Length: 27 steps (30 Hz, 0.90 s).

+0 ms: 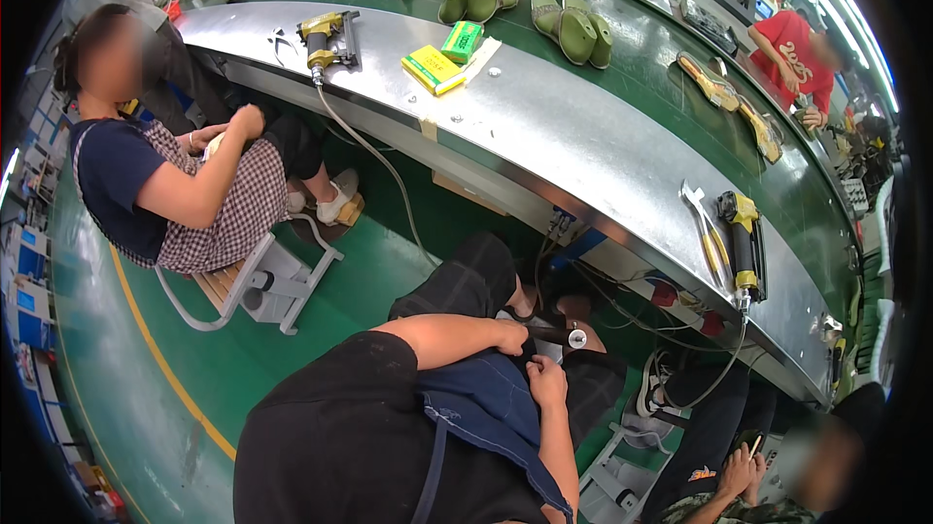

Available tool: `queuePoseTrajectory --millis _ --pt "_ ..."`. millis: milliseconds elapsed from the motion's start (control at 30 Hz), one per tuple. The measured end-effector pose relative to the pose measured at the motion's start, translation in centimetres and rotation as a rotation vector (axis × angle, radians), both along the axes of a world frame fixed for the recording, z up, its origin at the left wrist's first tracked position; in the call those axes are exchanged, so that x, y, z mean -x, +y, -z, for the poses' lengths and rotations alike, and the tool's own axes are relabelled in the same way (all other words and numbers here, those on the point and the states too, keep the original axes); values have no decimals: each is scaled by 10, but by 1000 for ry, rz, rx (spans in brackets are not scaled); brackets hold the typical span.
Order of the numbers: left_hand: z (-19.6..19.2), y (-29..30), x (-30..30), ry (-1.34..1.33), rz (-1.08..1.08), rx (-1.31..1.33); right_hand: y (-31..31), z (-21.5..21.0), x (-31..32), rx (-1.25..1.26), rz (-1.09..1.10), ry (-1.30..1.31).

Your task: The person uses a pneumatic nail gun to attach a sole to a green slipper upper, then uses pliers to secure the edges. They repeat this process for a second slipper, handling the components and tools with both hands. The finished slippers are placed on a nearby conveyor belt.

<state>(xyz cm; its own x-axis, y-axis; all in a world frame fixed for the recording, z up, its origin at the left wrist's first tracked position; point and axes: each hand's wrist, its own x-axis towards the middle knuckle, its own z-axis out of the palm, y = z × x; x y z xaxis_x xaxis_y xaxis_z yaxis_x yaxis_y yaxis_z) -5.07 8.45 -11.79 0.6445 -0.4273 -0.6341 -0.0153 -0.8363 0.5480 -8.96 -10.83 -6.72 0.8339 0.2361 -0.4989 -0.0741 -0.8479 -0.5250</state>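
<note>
In my lap, low in the head view, my left hand (510,337) is closed around the dark handle of a short hammer-like tool with a round silver metal head (575,337); the head pokes out to the right of my fist, over a dark object on my knees whose shape I cannot make out. My right hand (547,380) lies just below, fingers curled and resting on the blue denim apron (486,407) bunched across my lap; I cannot tell whether it grips the cloth or merely presses on it.

Beyond my knees runs the long curved steel bench edge (544,125), bordering a green conveyor belt (671,87). On the steel near me lie a yellow-and-black pneumatic nail gun (743,242), its hose hanging below the bench, and a pair of silver pliers (705,223). Further left on the steel sit a second yellow pneumatic gun (326,38) and a yellow box beside a green box (447,57). Olive-green shoe uppers (573,33) ride the belt. A seated person in a dark top and checked apron (185,193) is at my left, well apart; another person's hands (739,471) show at lower right.
</note>
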Motion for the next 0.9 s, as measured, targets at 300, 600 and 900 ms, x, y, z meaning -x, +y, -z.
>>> queuePoseTrajectory --millis 300,600,900 --pt "-7 1 -1 9 1 0 0 -1 0 1 -2 -5" --pt "-5 3 1 -2 4 -1 0 1 1 -21 2 -26" --pt "30 1 2 -79 11 29 0 4 3 -14 -14 -50"
